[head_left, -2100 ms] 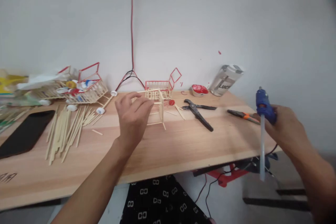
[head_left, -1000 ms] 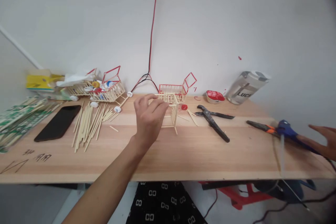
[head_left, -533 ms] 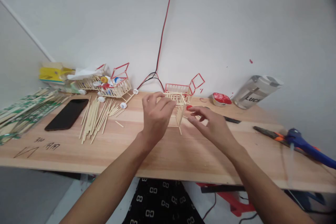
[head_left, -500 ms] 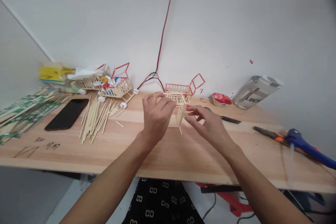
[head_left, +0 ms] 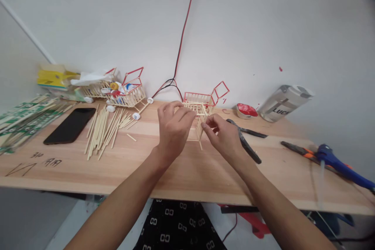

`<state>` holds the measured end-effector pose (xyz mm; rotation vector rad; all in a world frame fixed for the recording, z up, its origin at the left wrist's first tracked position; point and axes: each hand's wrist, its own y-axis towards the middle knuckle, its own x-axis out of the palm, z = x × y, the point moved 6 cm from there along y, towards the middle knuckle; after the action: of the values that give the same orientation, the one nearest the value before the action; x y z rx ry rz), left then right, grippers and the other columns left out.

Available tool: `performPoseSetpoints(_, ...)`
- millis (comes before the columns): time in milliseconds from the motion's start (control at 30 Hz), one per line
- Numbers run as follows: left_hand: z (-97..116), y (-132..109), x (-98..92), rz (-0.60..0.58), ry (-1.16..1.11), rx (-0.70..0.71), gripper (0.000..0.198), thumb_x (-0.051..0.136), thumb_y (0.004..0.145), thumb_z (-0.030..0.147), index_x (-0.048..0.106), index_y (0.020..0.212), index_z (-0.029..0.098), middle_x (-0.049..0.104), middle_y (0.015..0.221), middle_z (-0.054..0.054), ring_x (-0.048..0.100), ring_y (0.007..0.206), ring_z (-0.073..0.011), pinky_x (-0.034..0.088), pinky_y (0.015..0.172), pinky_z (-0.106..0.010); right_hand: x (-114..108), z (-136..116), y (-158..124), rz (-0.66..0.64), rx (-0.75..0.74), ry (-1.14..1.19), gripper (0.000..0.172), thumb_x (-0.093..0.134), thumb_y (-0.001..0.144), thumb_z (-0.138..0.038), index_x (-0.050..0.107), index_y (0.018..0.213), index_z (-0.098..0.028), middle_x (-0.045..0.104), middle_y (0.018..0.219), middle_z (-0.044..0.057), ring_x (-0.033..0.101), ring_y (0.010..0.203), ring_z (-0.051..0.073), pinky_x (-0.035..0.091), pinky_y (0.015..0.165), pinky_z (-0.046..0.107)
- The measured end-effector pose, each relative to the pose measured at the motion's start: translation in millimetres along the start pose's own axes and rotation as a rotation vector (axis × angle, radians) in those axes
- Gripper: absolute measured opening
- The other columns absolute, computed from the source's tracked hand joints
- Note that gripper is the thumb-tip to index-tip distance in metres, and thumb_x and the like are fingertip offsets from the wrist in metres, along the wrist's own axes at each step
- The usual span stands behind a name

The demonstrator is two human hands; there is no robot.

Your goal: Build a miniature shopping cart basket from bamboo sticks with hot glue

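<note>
A small frame of pale wooden sticks (head_left: pixel 199 129) stands in front of me, its lower end near the tabletop. My left hand (head_left: pixel 175 134) grips its upper left side, fingers curled over the top bars. At its right side, my right hand (head_left: pixel 224 137) has thumb and fingers pinched together against the upright sticks; my fingers hide whether a small piece is between them. Directly behind stands a miniature stick shopping cart (head_left: pixel 195 95) with a red-painted rim and handle, partly covered by the frame and my left hand.
Cut sticks (head_left: pixel 101 131) lie left, beside a black phone (head_left: pixel 70 125) and packaged sticks (head_left: pixel 27 119). Filled miniature carts (head_left: pixel 133 97) stand by the wall. To the right are black-handled pliers (head_left: pixel 247 146), a red paint cup (head_left: pixel 247 110), a bag (head_left: pixel 284 103) and a blue glue gun (head_left: pixel 336 162).
My right hand has moved left and closed its fingers at the frame's right side, uncovering the black-handled pliers. My left hand keeps its grip. The view has shifted slightly.
</note>
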<state>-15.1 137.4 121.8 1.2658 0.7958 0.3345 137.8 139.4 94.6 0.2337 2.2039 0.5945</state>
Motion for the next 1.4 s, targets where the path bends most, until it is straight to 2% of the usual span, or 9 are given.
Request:
performPoseSetpoints(500, -0.4, -0.5, -0.5, 0.023, 0.001, -0.003, 0.005, 0.063, 0.087, 0.018, 0.066, 0.087, 0.021, 0.074, 0.086, 0.001, 0.058, 0.096, -0.0223, 0.035, 0.089, -0.042, -0.3, -3.0, -0.4, 0.08, -0.042, -0.009, 0.016, 0.056, 0.088, -0.031, 0.053, 0.076, -0.02, 0.062, 0.067, -0.001, 0.058, 0.06, 0.012, 0.042, 0.06, 0.022)
performPoseSetpoints(1400, -4.9, -0.6, -1.6, 0.007, -0.018, -0.039, 0.006, 0.063, 0.088, 0.018, 0.068, 0.085, 0.021, 0.074, 0.087, -0.001, 0.058, 0.096, -0.0223, 0.033, 0.09, -0.043, 3.0, -6.9, 0.4, 0.067, -0.084, -0.039, 0.017, 0.056, 0.088, -0.029, 0.051, 0.075, -0.02, 0.06, 0.064, -0.001, 0.055, 0.058, 0.011, 0.041, 0.06, 0.022)
